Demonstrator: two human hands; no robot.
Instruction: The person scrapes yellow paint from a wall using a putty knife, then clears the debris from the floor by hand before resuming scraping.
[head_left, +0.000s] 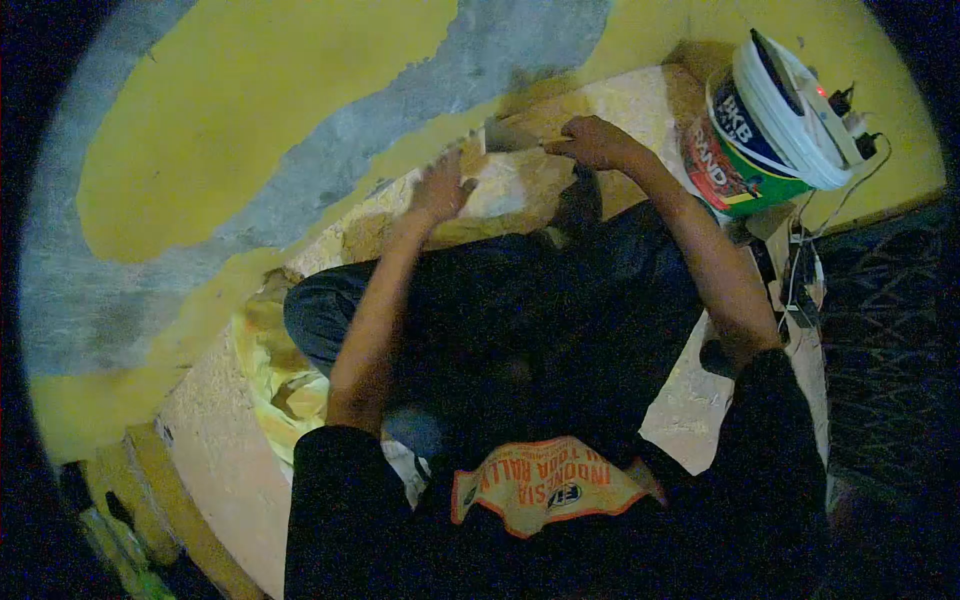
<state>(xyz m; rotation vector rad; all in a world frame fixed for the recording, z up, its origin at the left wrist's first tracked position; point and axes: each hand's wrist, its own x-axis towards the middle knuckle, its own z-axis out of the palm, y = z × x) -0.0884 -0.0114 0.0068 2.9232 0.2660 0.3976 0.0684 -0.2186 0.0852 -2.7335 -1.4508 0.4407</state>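
Head view, looking down over my seated body. My right hand (597, 141) is clenched around the handle of a scraper (508, 134), whose flat grey blade points toward my left and lies at the foot of the wall (250, 130), over the pale floor (640, 100); whether the blade edge actually presses on the surface cannot be told in the dim light. My left hand (440, 190) grasps nothing: it is released, palm down and fingers spread, resting on the floor just beside the blade and slightly nearer to me. The wall is yellow, crossed by a broad grey patch (480, 60) running from its upper middle down to the left edge. Yellow paint flakes (275, 370) lie heaped on the floor beside my left knee. My legs, in dark trousers (520, 300), are folded between my two forearms, and the orange print of my black shirt (545, 485) shows at the bottom of the view. To the right of my right hand a printed bucket (745, 150) with a white rim stands tilted against the wall, near but apart from the hand. White cables (810, 265) trail below the bucket along the floor.
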